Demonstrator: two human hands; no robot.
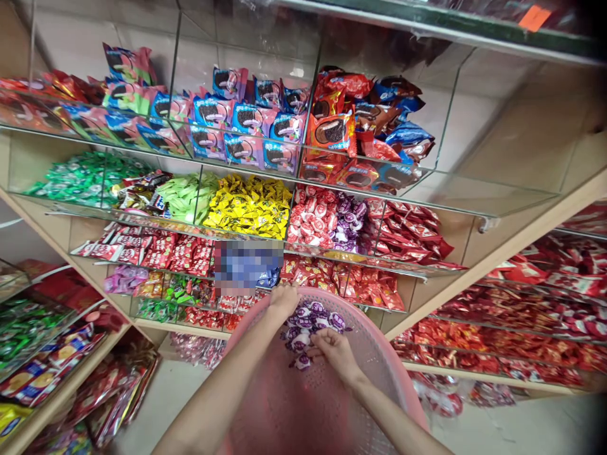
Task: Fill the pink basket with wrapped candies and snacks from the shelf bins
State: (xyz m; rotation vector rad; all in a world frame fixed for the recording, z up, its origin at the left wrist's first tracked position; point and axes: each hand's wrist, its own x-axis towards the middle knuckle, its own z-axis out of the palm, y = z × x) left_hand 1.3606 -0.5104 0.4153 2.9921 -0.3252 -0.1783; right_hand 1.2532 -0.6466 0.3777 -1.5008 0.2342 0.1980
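Observation:
A large pink plastic basket (403, 379) with perforated sides stands in front of me. My left hand (284, 299) is closed over its far rim. Inside, toward the far side, lies a small heap of purple-and-white wrapped candies (313, 316). My right hand (334, 355) reaches into the basket, its thumb and fingertips pinched together at the edge of a wrapped candy (301, 342) on the near side of the heap. One more candy (302, 361) lies just below the fingers. The undersides of my right fingers are hidden.
Glass-fronted shelves rise behind the basket, holding yellow packets (251, 205), red-and-white candies (313, 218), purple candies (349, 221) and blue cookie packs (246, 120). More red packets (497, 306) fill the shelves at right. A lower shelf with cookie packs (47, 366) stands at left.

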